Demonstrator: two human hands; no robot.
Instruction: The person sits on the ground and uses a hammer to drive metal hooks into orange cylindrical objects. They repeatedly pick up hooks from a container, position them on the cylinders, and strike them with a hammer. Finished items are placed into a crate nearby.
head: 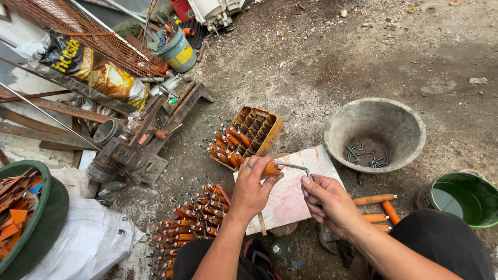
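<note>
On the dirt yard floor (321, 62), our left hand (251, 186) gripped the orange handle (270, 169); its bent metal rod (293, 167) ran rightward into our right hand's (327, 202) closed fingertips.

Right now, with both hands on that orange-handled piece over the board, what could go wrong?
1. The left hand holds the orange handle while the right hand grips the bent metal rod; a slip could drive the rod into a finger.
2. Loose orange handles lie beside the right knee and could roll underfoot.
3. The pale board sits unevenly on dirt, so it may shift under pressure.
</note>
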